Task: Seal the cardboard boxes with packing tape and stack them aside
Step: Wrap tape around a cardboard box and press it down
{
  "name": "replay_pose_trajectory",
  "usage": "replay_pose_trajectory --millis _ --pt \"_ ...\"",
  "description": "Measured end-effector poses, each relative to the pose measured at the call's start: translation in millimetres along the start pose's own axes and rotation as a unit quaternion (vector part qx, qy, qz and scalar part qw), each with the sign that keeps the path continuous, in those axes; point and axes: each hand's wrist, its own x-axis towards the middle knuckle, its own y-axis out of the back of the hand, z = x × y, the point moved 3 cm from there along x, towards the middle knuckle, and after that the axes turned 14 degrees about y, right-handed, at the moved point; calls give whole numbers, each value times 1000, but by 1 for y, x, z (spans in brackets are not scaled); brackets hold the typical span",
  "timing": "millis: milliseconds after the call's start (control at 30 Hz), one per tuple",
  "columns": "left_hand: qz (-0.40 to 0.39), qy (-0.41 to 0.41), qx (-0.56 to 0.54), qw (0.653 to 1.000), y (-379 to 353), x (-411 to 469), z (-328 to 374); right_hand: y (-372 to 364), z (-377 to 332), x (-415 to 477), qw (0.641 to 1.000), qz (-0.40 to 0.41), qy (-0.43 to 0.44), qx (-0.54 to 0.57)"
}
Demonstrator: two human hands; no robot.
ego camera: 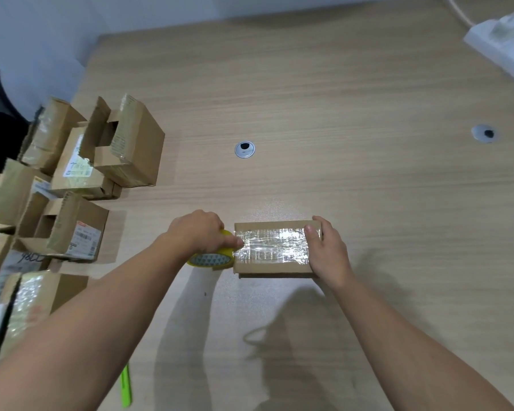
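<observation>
A flat cardboard box (267,264) lies on the wooden table (339,114) in front of me. A strip of clear tape (275,244) runs along its top from left to right. My left hand (201,232) grips a yellow tape roll (211,258) at the box's left end, with the index finger pressing on the tape there. My right hand (327,250) holds the box's right end, thumb pressed on top of the tape and fingers wrapped round the side.
Several cardboard boxes (72,185) are piled at the table's left edge, some with open flaps, some taped. A green pen (126,387) lies near the front edge. Two cable grommets (245,149) sit in the tabletop. A white power strip (499,48) lies at the far right.
</observation>
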Motion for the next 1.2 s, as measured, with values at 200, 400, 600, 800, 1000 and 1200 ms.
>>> replay_pose_trajectory --millis 200,400,600,800,1000,1200 --pt "-32 15 -22 999 -13 14 -2 -1 1 0 999 0 11 -33" --pt "-27 16 -73 997 -26 17 -3 -1 -5 2 974 7 17 -225" --pt "-28 -17 -177 984 -32 15 -4 -45 -69 4 871 -256 225 -352" --pt "-57 -57 -342 936 -39 5 -28 -77 -53 6 819 -276 251 -435" --pt "-122 -70 -449 882 -56 3 -40 -67 -45 3 842 -202 335 -372" --pt "-114 -100 -371 916 -48 3 -31 -59 -43 -3 850 -169 341 -366"
